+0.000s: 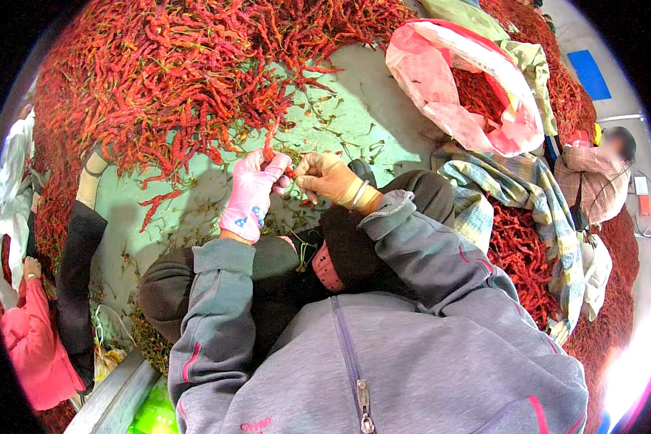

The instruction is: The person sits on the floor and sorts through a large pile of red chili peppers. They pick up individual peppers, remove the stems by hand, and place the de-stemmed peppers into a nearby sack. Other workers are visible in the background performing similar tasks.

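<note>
My left hand (pixel 247 187), in a pink patterned glove with bare fingertips, pinches a dried red chili pepper (pixel 272 134) that sticks up past the fingers. Close by on the right is my right hand (pixel 328 176), bare and wearing a bracelet. Its thumb and forefinger come together beside the gloved fingers; whether a stem is between them is too small to tell. Beyond both hands spreads a large heap of dried red chilies (pixel 184 81). Loose chili stems (pixel 331 130) litter the pale green floor covering (pixel 393 141) around the hands.
An open pink and white plastic sack (pixel 420 76) with chilies inside stands ahead on the right. Nearer, a plaid cloth (pixel 567 266) lies around more chilies (pixel 521 252). One person (pixel 591 182) sits far right; another person's pink sleeve (pixel 38 331) and outstretched dark-clad leg (pixel 78 260) are left.
</note>
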Motion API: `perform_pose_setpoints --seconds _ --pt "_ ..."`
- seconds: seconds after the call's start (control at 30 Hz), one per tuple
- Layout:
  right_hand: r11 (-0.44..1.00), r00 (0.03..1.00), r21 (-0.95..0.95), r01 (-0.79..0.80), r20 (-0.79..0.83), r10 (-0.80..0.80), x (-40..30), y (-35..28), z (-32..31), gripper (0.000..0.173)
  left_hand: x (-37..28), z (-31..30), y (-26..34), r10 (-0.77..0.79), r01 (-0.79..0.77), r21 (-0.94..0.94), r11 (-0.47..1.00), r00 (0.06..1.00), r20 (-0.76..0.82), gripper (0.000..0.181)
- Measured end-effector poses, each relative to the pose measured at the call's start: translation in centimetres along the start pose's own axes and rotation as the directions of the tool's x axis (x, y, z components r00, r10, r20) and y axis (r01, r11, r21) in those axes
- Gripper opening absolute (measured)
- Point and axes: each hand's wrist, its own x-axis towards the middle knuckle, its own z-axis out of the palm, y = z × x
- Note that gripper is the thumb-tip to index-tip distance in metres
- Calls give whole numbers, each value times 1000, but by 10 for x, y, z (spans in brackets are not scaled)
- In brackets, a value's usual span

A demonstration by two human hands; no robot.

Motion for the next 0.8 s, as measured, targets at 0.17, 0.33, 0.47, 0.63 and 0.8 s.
perform_pose_setpoints --seconds 0.17,0.33,0.47,0.63,0.8 --pt "1000 993 -4 24 -115 -24 4 9 1 10 -11 13 12 130 -127 53 991 990 -55 10" --pt "999 977 -47 -21 -212 11 17 20 18 8 -19 15 8 521 -508 439 741 847 103 5" --pt "713 914 -696 85 -230 -333 45 106 -10 22 -31 48 20 534 -599 433 673 799 277 5" --pt "650 951 -746 146 287 116 40 70 1 23 -23 26 12 393 -358 429 829 919 7 4" --pt "261 1000 -965 -7 -4 15 57 4 -93 20 -5 8 40 300 -344 -80 936 894 -333 10"
